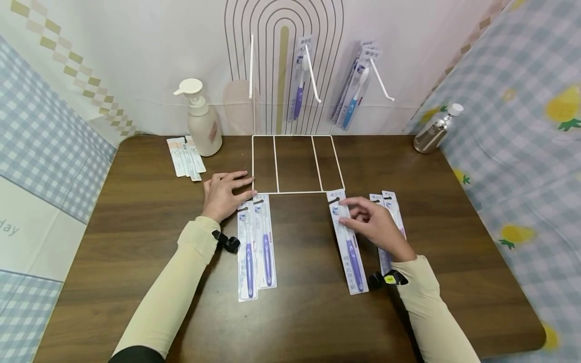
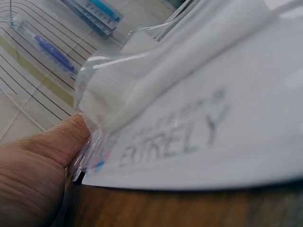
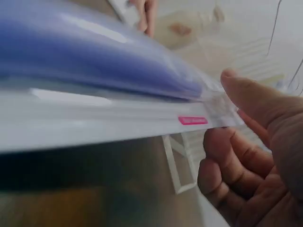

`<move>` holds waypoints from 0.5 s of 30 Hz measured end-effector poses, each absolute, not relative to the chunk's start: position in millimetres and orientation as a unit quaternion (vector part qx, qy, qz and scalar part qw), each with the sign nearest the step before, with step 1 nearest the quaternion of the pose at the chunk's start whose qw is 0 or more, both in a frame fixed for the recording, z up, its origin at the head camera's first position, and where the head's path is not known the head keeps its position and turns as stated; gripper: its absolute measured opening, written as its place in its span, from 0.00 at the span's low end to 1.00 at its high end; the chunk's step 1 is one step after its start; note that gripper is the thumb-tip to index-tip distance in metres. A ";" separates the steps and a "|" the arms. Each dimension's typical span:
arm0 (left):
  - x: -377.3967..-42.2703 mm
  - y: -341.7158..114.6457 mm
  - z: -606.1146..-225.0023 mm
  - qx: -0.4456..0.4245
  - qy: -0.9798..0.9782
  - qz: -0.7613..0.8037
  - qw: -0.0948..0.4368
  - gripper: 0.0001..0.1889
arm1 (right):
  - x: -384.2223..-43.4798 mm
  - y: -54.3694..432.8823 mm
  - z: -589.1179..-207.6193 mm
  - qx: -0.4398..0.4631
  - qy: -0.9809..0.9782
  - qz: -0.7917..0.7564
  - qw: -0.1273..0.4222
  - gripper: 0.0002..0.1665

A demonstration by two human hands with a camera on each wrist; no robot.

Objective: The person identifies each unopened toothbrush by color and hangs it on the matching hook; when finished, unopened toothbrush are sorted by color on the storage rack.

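Note:
My right hand (image 1: 375, 226) pinches the edge of a packaged purple toothbrush (image 1: 353, 259) near its upper end. In the right wrist view, the thumb (image 3: 251, 97) lies over the clear blister and the fingers are curled beneath. My left hand (image 1: 223, 196) rests at the front left corner of a white wire rack (image 1: 299, 192), its fingers spread and fairly straight. Just right of that wrist, two packaged toothbrushes (image 1: 247, 262) lie side by side on the table. More packs (image 1: 394, 209) lie partly hidden beneath my right hand.
A packaged purple toothbrush (image 1: 297, 96) hangs on the rack's middle hook, and several packs (image 1: 354, 96) hang on the right one. The left hook (image 1: 251, 65) holds nothing. A pump bottle (image 1: 204, 126), small white packets (image 1: 185, 157) and a silver bottle (image 1: 433, 133) stand or lie behind.

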State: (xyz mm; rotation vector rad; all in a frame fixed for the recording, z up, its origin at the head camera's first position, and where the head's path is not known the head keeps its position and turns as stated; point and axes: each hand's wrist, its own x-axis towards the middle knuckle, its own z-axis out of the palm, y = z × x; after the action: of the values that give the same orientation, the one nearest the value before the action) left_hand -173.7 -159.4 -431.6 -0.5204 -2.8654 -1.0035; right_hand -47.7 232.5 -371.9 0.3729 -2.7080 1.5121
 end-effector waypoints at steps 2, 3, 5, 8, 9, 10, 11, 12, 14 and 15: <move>-173.8 -159.2 -431.9 -0.169 -0.930 -0.327 0.030 0.25 | -49.2 224.6 -361.8 0.147 -0.863 0.481 0.036 0.24; -174.0 -159.2 -432.1 -0.169 -0.930 -0.326 0.030 0.25 | -50.5 220.1 -355.5 0.163 -0.861 0.479 0.054 0.25; -174.4 -159.5 -432.6 -0.169 -0.930 -0.326 0.032 0.25 | -54.5 210.7 -340.6 0.194 -0.855 0.469 0.106 0.27; -175.2 -159.7 -433.6 -0.171 -0.930 -0.323 0.035 0.25 | -64.6 195.3 -314.2 0.228 -0.837 0.456 0.201 0.29; -175.2 -159.6 -433.9 -0.171 -0.930 -0.322 0.035 0.25 | -68.7 190.3 -305.1 0.234 -0.828 0.454 0.231 0.29; -175.3 -160.0 -433.7 -0.171 -0.931 -0.322 0.035 0.25 | -73.3 185.2 -296.0 0.240 -0.820 0.450 0.259 0.30; -175.3 -160.3 -433.7 -0.172 -0.931 -0.321 0.035 0.25 | -78.0 180.4 -287.6 0.244 -0.812 0.448 0.284 0.30; -175.5 -160.4 -433.9 -0.173 -0.931 -0.319 0.034 0.25 | -82.7 175.8 -279.8 0.247 -0.803 0.449 0.304 0.30; -175.3 -160.5 -433.8 -0.174 -0.931 -0.318 0.031 0.26 | -91.4 168.6 -266.4 0.250 -0.793 0.445 0.333 0.29; -175.0 -160.8 -433.6 -0.173 -0.932 -0.317 0.030 0.26 | -95.9 165.1 -260.8 0.251 -0.789 0.445 0.342 0.29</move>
State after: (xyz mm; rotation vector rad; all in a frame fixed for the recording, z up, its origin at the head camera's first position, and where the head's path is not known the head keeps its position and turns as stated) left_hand -175.0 -160.8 -433.6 -0.5345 -2.8735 -0.9788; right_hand -95.9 165.1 -260.8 0.6532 -2.0510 1.1576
